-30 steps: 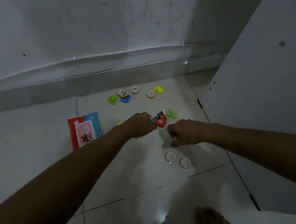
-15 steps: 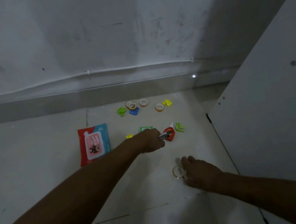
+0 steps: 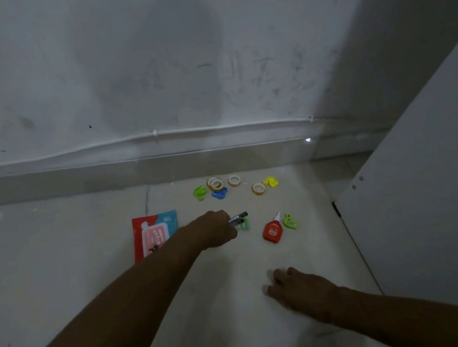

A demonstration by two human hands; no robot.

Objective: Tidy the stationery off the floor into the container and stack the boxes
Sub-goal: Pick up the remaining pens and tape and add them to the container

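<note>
Ok so my left hand is curled around a couple of dark pens, tips poking out past my knuckles, and it's drifted off the red glue bottle it was right beside a second ago, so now it's hovering over the little green card instead. Glue bottle's sitting on the floor just to the right of that hand, with a green clip touching or nearly touching its far side. My right hand dropped back toward me and is pressed down on the floor where the two rings were lying a moment ago. I don't see them now, so I'm guessing they're under my palm or in my fingers, but honestly can't tell how tight that hand is closed or whether it's got them. Still loads left past my left hand: a bunch of tape rolls, another green clip, a blue one, a yellow one, all up near the wall. The red and blue packet is just left of my left forearm. No container or boxes in view at all, so my read is I'm still early, just gathering handfuls before anything gets dropped in.
</note>
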